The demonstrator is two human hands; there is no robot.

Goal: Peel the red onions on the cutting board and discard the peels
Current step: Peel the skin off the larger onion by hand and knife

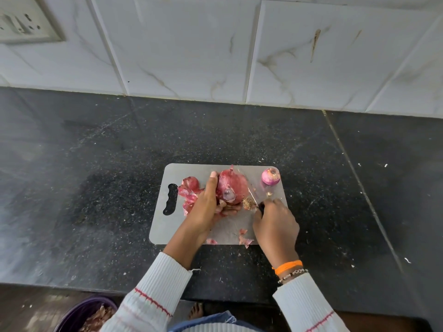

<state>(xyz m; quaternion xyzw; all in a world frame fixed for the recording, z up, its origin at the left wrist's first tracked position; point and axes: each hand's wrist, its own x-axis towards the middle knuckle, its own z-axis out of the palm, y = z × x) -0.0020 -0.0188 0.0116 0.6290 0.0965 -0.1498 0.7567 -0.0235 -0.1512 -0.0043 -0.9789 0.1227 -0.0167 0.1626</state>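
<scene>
A large red onion (232, 188) was held near the middle of the cutting board (167, 226), the left hand (208, 207) wrapped round its left side and underneath, fingers curled against the skin. To the right of the onion, the right hand (275, 221) was closed round a dark knife handle, and the thin blade (251, 191) was laid against the onion's right flank, just above a cut-off root tuft (248, 203) lying on the board. A smaller onion (271, 176) — pale purple and apparently already peeled — was seen at the board's far right corner. Loose peels (189, 190) were heaped left of the held onion beside the board's handle slot, and a few scraps (244, 239) lay along the near edge.

The step in hand was judged to be trimming and lifting the outer skin. It would be done best with the onion kept pinned firmly against the board, the blade edge caught only under the dry layer, and the left fingers kept clear of the cutting line; the skin could then be drawn away in broad strips rather than shreds.

The knife tip was hard to make out against the pale board, and most of the handle was hidden inside the fist. A purple bin (86, 312) holding what looked like peels was cut off at the bottom edge, below the dark surface (96, 188) — its full shape could not be told.
</scene>
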